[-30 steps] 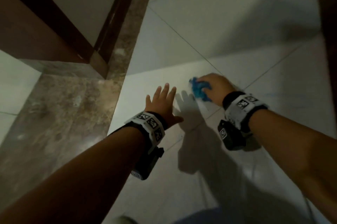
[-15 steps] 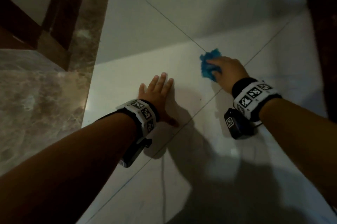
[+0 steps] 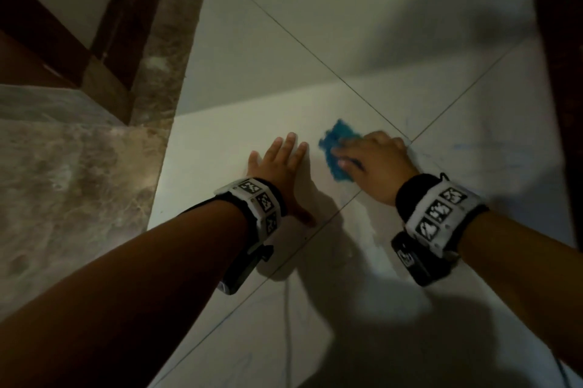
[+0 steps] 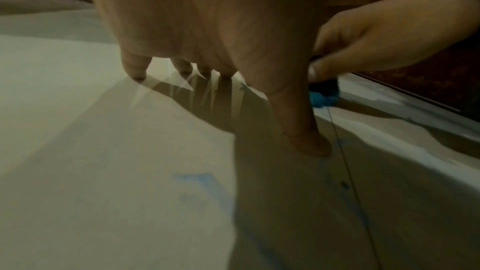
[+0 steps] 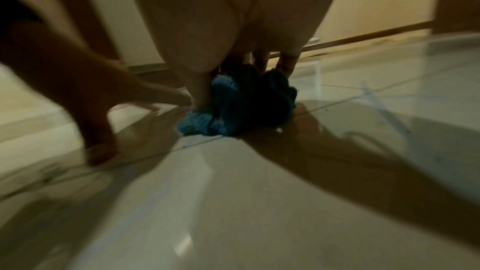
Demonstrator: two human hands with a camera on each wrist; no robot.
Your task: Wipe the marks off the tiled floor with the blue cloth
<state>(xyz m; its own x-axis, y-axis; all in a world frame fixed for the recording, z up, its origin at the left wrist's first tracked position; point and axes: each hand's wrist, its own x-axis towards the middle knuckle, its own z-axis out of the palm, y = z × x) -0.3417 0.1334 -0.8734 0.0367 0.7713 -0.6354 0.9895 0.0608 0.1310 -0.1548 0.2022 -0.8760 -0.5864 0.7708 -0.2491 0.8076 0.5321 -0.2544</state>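
Observation:
The crumpled blue cloth [image 3: 332, 147] lies on the white tiled floor [image 3: 315, 24], just left of where the grout lines cross. My right hand [image 3: 347, 154] holds it down, fingers curled over the top and thumb against its side; the right wrist view shows this cloth [image 5: 205, 122] bunched under the fingers. My left hand [image 3: 293, 173] rests flat on the tile close to the left of the cloth, fingers spread, holding nothing. Faint blue marks [image 3: 467, 146] streak the tile to the right of my right hand. More blue marks [image 4: 200, 180] show near my left thumb [image 4: 309, 143].
A brown marble strip [image 3: 63, 198] borders the tiles on the left, with a dark wooden door frame [image 3: 107, 49] beyond it. Dark wood [image 3: 558, 72] runs along the right edge. My arms cast heavy shadows on the near tiles.
My right hand has slid the cloth leftward, so it now lies close beside my left fingers. The left hand stays flat on the tile. The head view has shifted.

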